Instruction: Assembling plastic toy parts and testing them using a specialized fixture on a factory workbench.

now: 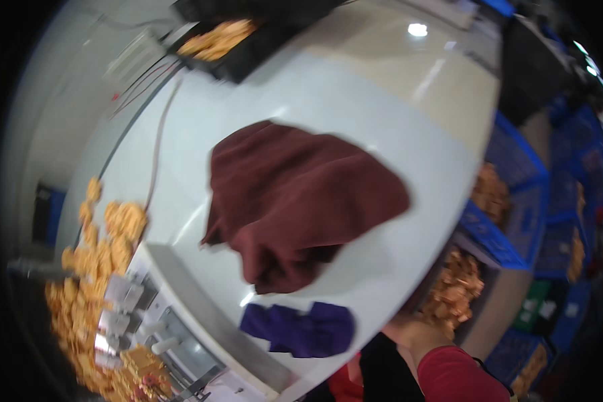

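Observation:
My right hand point(409, 331) is low at the table's right edge, below a red sleeve. It is beside an open box point(490, 271) of shiny orange-brown pieces point(457, 285); its fingers are blurred and partly hidden, so I cannot tell whether they hold anything. My left hand is out of sight. A crumpled dark maroon cloth point(295, 194) lies across the middle of the white table point(375, 127). Closer to me, a smaller folded purple cloth point(301, 329) rests at the table edge.
On the left stands a white-framed machine point(194, 335) with metal blocks, beside heaped yellow-orange pieces point(87, 288). A black bin point(234, 67) with similar pieces sits at the far side. Blue crates point(529, 221) line the right. A cable point(159, 141) runs over the table.

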The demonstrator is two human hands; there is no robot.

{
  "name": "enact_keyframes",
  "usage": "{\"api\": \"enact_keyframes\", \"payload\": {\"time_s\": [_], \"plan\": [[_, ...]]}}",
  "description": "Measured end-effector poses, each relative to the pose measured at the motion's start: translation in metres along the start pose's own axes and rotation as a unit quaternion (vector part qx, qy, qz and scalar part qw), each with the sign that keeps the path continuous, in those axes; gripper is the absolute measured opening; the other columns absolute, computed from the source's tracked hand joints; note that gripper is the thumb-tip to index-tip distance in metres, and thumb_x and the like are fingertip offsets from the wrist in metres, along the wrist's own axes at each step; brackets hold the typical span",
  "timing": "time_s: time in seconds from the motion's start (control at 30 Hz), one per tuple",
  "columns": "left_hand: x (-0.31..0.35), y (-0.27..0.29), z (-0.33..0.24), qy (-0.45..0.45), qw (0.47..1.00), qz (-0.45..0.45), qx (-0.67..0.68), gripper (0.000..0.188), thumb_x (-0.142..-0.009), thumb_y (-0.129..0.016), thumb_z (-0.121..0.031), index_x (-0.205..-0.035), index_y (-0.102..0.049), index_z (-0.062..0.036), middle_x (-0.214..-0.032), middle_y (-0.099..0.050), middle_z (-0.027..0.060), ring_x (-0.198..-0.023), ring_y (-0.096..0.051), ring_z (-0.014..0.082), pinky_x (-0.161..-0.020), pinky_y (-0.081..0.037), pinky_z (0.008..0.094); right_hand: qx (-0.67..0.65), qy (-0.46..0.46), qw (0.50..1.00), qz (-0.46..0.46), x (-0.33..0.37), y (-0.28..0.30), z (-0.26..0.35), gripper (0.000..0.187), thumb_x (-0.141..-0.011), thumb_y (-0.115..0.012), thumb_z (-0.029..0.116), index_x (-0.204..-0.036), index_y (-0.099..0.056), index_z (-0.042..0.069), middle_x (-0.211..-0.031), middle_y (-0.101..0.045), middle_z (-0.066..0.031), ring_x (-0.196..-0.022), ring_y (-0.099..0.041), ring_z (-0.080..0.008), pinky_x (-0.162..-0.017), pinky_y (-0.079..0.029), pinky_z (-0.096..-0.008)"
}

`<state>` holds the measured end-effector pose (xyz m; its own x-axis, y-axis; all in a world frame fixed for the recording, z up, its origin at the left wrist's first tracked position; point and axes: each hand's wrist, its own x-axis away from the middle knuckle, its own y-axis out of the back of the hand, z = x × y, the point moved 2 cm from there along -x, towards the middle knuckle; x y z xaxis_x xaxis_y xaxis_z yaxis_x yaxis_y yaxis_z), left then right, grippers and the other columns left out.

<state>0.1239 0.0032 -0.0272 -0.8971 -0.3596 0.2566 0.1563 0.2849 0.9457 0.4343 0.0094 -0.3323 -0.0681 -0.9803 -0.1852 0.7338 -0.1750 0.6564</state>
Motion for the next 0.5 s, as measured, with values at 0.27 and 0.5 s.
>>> {"api": "enact_keyframes", "payload": {"time_s": [0.27, 0.5], "plan": [[-0.033, 0.035, -0.017, -0.128, 0.99, -0.059, 0.004, 0.05, -0.086, -0.06, -0.033, -0.135, -0.056, -0.0188, -0.131, -0.053, 0.0241, -0.115, -0.054, 0.0433, -0.102, -0.042, 0.0554, -0.024, -0.379, 0.925, 0.018, 0.123, 0.238, 0.132, 0.053, -0.076, -0.066, 0.03, -0.126, -0.051, 0.02, -0.123, -0.054, -0.0148, -0.107, -0.058, -0.0373, -0.086, -0.047, -0.0494], [-0.048, 0.03, -0.006, -0.145, 0.979, -0.01, 0.142, 0.054, -0.092, -0.058, -0.032, -0.141, -0.047, -0.0114, -0.131, -0.051, 0.0253, -0.118, -0.051, 0.0424, -0.102, -0.042, 0.0501, -0.006, -0.458, 0.883, -0.103, 0.225, 0.317, 0.274, 0.047, -0.077, -0.068, 0.031, -0.121, -0.054, 0.02, -0.117, -0.057, -0.0111, -0.101, -0.06, -0.0354, -0.084, -0.051, -0.0433]]}}
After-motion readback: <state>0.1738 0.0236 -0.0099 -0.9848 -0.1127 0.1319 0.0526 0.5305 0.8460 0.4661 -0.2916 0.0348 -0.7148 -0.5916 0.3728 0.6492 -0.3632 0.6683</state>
